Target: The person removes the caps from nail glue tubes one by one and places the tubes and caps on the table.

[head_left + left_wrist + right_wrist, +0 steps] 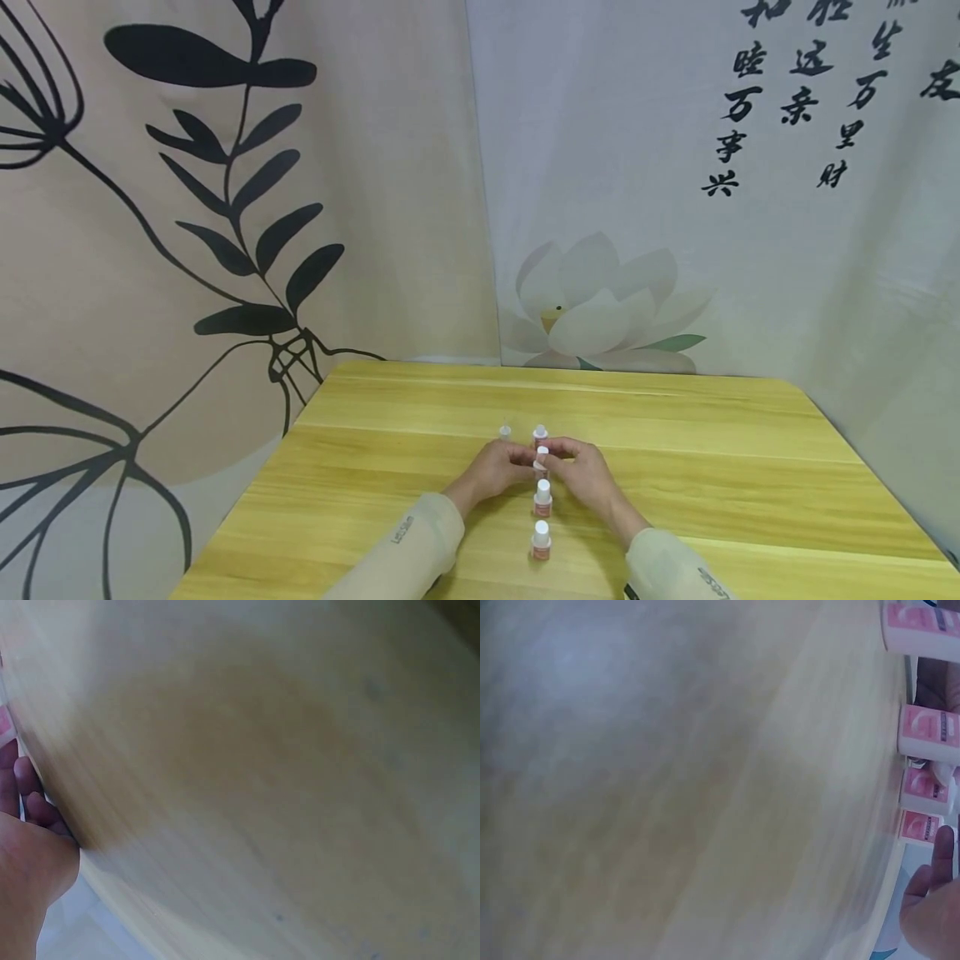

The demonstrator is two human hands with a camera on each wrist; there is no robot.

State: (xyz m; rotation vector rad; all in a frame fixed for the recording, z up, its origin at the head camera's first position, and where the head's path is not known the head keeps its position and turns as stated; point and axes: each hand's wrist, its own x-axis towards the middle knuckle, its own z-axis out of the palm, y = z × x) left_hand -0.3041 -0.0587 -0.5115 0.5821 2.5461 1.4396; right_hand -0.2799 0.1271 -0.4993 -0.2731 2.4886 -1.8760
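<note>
Evidently, both hands [498, 470] pinch one white-capped bottle [542, 472], positioned directly between them.

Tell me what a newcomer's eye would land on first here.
Probably the big black leafy plant print on the pale cloth backdrop, at left in the head view. Next, perhaps, the column of small white-capped bottles with pink labels on the yellow wood-grain table, where the left hand and right hand meet at one bottle.
</note>
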